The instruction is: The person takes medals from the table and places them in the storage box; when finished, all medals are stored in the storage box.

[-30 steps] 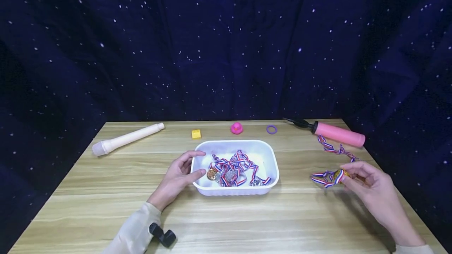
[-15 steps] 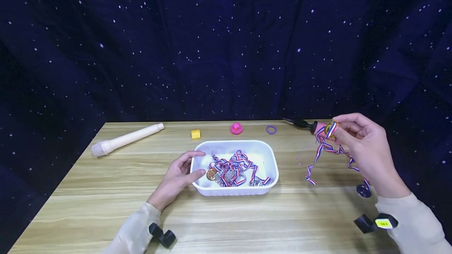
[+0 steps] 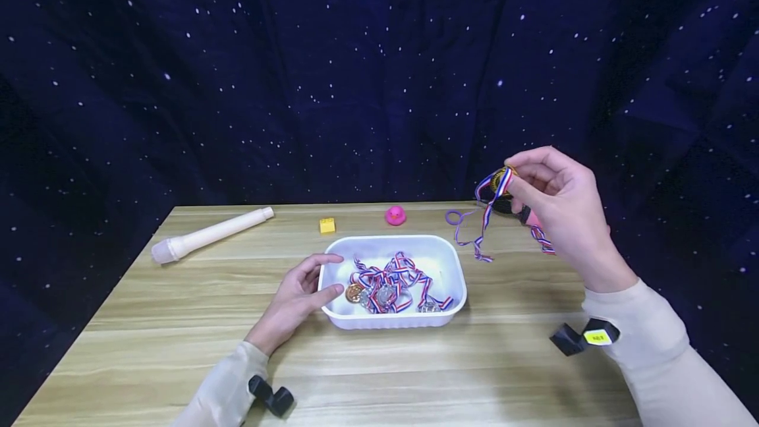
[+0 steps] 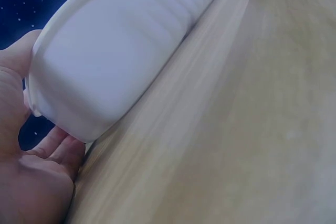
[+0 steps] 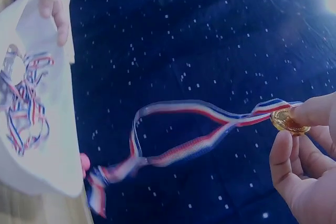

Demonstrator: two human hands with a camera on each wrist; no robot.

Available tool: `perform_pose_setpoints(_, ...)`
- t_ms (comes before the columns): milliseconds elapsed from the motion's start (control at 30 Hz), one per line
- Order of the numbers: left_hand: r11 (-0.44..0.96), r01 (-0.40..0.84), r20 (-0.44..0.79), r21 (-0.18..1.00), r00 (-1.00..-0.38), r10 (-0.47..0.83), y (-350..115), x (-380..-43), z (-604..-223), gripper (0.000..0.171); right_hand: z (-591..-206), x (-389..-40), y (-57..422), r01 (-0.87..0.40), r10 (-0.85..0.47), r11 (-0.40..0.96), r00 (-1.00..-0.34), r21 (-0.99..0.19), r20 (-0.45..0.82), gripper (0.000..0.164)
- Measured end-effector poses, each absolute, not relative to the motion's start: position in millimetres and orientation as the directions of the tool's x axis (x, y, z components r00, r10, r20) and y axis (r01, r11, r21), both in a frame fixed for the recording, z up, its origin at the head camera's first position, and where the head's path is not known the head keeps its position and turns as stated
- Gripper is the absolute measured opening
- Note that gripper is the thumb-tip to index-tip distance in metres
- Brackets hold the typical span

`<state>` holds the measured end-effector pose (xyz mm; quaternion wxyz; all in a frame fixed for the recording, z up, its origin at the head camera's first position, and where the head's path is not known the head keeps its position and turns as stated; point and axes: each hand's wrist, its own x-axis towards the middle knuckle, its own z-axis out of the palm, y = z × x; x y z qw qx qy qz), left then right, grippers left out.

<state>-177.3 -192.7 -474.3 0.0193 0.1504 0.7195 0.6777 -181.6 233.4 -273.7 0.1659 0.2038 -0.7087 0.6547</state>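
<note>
My right hand [image 3: 560, 209] pinches a gold medal [image 5: 289, 121] between thumb and fingers, raised above the table's far right part. Its red, white and blue ribbon [image 3: 485, 216] dangles in a loop to the left of the hand. At the middle of the table stands a white plastic tub [image 3: 394, 323]. Inside it lie tangled ribbons [image 3: 409, 274], a bronze-coloured medal [image 3: 354, 293] and several silver medals [image 3: 385, 294]. My left hand [image 3: 299, 292] grips the tub's left end, its thumb over the rim; the fingers reach under the side in the left wrist view.
Along the back lie a pale microphone [image 3: 210, 236], a yellow toy brick [image 3: 327, 225], a pink rubber duck [image 3: 395, 215] and a purple ring [image 3: 453, 217]. Another striped ribbon [image 3: 541, 240] and a pink pump [image 3: 532, 219] are partly hidden behind the right hand.
My right hand has lifted the gold medal from the right side of the table, moving up and leftward, and its ribbon now hangs free. The left hand and tub have stayed put.
</note>
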Motion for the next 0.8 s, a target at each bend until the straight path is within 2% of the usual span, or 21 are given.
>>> perform_pose_setpoints(233,0.038,0.192,0.177,0.981,-0.952,0.248,-193,-177,-473,0.055,-281,-194,211,-0.528,-0.144,0.016,-0.841,-0.849,0.521,0.021)
perform_pose_setpoints(400,0.028,0.204,0.191,0.979,-0.948,0.255,-195,-177,-474,0.054,-293,-204,200,-0.511,-0.181,0.115,-0.854,-0.852,0.488,0.019)
perform_pose_setpoints(667,0.029,0.196,0.182,0.980,-0.950,0.254,-194,-177,-475,0.055,-316,-213,192,-0.384,-0.220,0.296,-0.918,-0.875,0.329,0.021)
perform_pose_setpoints(800,0.026,0.197,0.184,0.980,-0.950,0.251,-194,-176,-473,0.056,-328,-214,190,-0.347,-0.241,0.327,-0.930,-0.879,0.277,0.021)
